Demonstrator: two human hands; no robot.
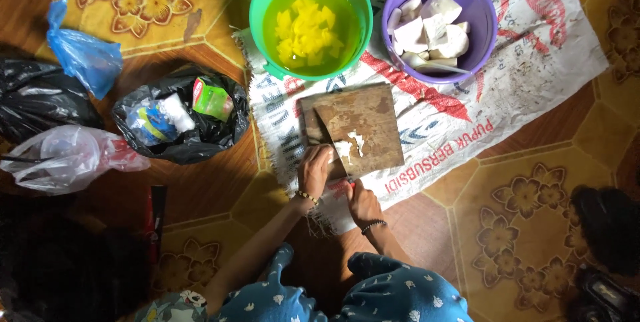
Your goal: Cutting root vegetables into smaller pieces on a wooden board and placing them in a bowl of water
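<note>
A patterned tile floor (527, 195) carries everything here. Spread over it is a white woven sack (467, 105) with red and blue print, serving as a mat. At its far edge stand two buckets side by side, nearly touching: a green bucket (261, 12) holding yellow liquid with pale yellow chunks, and a purple bucket (485, 29) filled with large white peeled pieces. In front of them, on the sack, lies a worn wooden cutting board (373, 125) with a few small white pieces (351, 143) near its close edge.

The left hand (314, 170) presses down on the board's near left corner, its grip lying flat beside the white pieces. The right hand (362, 203) sits just off the board's near edge, its grip curled shut; what it holds cannot be made out.

To the left, off the sack, an open black rubbish bag (200, 142) holds wrappers, with another black bag (33, 105), a blue plastic bag (83, 55) and a clear bag (63, 159) beyond it.
</note>
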